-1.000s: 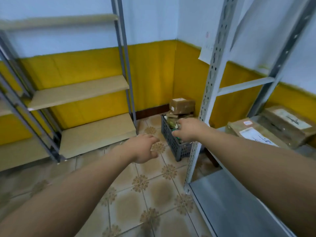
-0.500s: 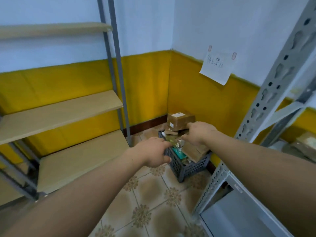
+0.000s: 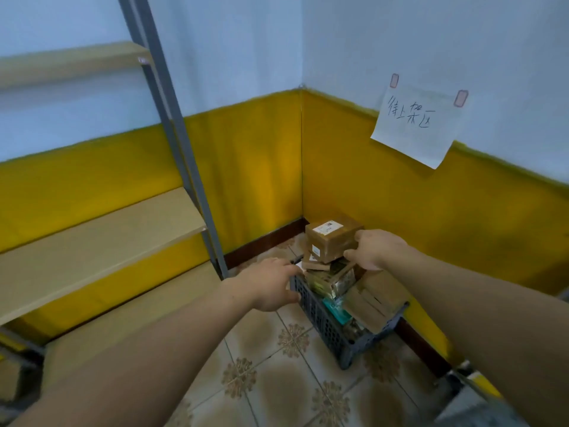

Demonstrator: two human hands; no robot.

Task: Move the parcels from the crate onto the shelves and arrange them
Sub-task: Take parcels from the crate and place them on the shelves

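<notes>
A dark grey slatted crate [image 3: 320,322] stands in the floor corner, heaped with brown cardboard parcels [image 3: 366,303]. The white-labelled top box [image 3: 331,241] sits level, its right side gripped by the right hand [image 3: 374,249]. Beige shelves [image 3: 101,238] stand to the left.

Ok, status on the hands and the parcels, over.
Right hand grips top box of the pile. Left hand at crate rim, grip unclear. Other parcels in crate. No obstruction seen.

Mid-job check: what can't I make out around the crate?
Head view:
- Left hand fingertips at the crate rim: hidden behind the hand, grip unclear.
- Lower parcels: buried under the stack.
- Top box label: too small to read.
- Metal shelf, bottom right: cut off by the frame edge.
</notes>
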